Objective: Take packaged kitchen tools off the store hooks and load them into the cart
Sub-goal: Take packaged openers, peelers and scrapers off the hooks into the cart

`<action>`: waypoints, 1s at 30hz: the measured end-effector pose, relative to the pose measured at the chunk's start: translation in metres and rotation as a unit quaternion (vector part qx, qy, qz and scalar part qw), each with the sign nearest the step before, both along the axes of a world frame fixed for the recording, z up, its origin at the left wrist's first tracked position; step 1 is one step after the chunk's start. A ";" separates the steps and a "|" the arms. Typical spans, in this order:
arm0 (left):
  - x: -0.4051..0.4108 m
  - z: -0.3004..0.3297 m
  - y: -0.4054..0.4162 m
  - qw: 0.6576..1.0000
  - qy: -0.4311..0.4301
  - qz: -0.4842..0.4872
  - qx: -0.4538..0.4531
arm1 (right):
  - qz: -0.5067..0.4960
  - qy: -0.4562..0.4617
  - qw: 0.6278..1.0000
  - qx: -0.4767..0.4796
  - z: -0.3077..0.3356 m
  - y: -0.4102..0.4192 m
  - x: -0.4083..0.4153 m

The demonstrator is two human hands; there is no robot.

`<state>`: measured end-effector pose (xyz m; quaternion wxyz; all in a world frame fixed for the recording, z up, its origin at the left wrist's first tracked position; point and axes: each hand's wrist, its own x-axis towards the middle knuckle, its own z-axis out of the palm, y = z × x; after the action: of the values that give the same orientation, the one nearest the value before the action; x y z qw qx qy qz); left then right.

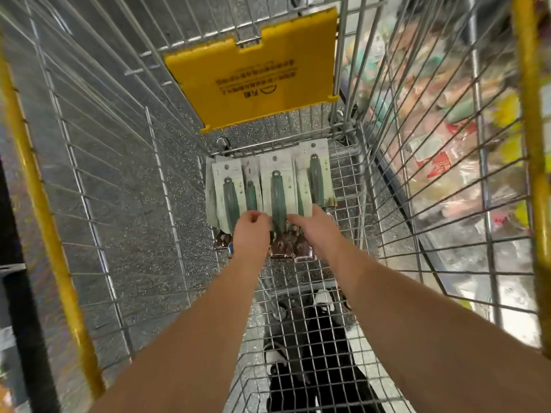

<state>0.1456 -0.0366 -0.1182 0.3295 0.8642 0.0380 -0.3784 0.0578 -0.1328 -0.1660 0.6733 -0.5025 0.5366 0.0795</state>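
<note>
**Setting the tools down in the cart**

Both hands are reaching into the cart [351, 162]: the left hand [252, 231] is pinching the packaged tools [269, 186], the right hand [316, 226] lying flat on them. They are resting on the cart floor; letting go looks next.

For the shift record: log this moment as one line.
phase: loading | left hand: on packaged tools | right hand: on same packs | packs: on cart floor

Wire cart [354, 180] floor with overlapping green-handled tool packages [278, 186] at far end.
</note>
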 end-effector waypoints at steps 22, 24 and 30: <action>-0.096 0.225 0.101 0.906 0.304 0.007 -0.295 | 0.040 -0.075 0.981 -0.172 0.280 0.100 -0.130; -0.106 0.256 0.106 0.905 0.295 -0.032 -0.304 | 0.036 -0.097 0.977 -0.186 0.317 0.107 -0.147; -0.148 0.352 0.090 0.872 0.295 -0.139 -0.365 | -0.051 -0.121 0.952 -0.278 0.410 0.111 -0.211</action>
<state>-0.0027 0.0538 0.2336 0.5394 0.5268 -0.1280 -0.6443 -0.1536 -0.0214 0.2443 0.5700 -0.6473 0.4769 -0.1690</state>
